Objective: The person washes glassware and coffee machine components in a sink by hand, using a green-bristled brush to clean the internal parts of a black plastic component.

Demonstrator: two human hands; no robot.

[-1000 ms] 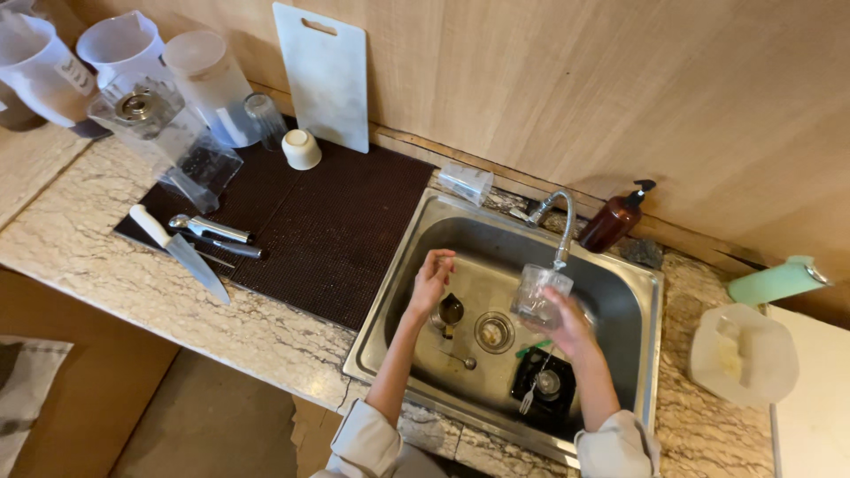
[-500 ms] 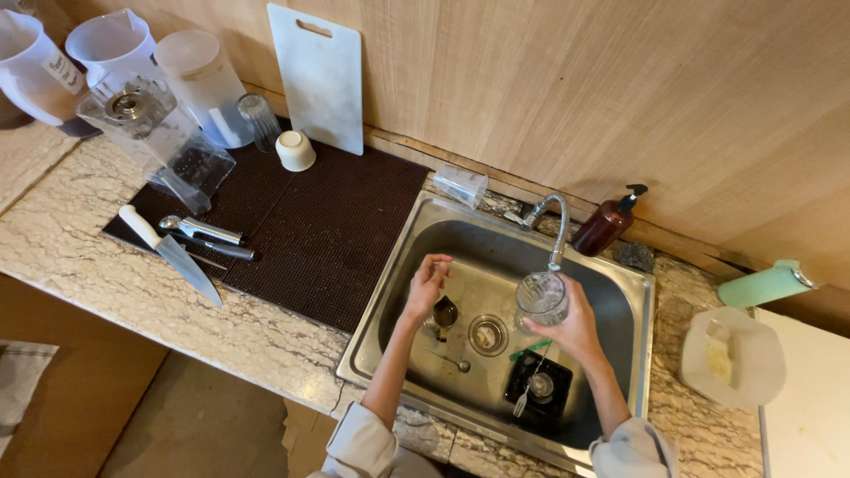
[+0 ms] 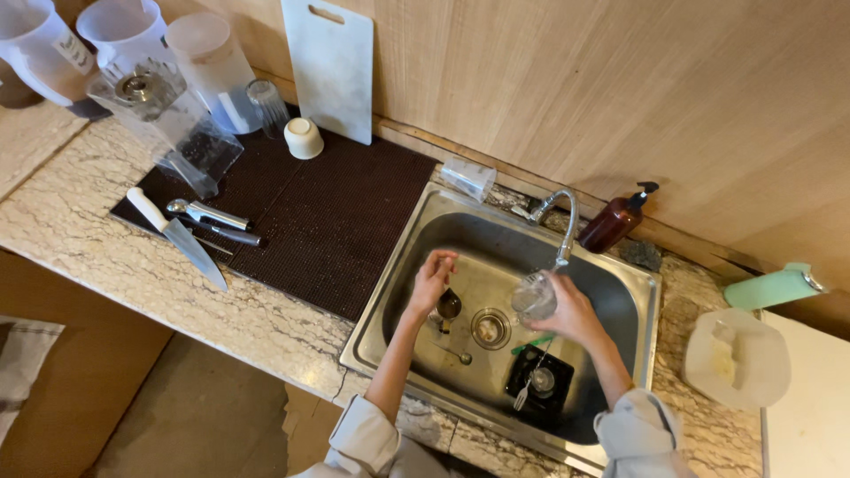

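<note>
My right hand (image 3: 574, 312) grips a clear glass (image 3: 535, 296) and holds it tilted right under the curved faucet spout (image 3: 561, 221) inside the steel sink (image 3: 416, 239). My left hand (image 3: 432, 280) hangs over the left half of the basin, fingers loosely bent, with nothing in it that I can make out. Just below its fingers lies a small dark measuring spoon (image 3: 448, 306) on the sink floor. The round drain (image 3: 490, 328) sits between both hands.
A black tray with utensils (image 3: 540, 382) and a spoon (image 3: 453, 354) lie in the sink. On the dark mat (image 3: 328, 221) are a knife (image 3: 175, 235), tools, a white cup (image 3: 304, 137) and a blender jar (image 3: 164, 119). A brown soap pump (image 3: 615, 221) stands behind the sink.
My right hand has brought the glass closer under the spout. My left hand stays over the left side of the basin. The view has shifted slightly.
</note>
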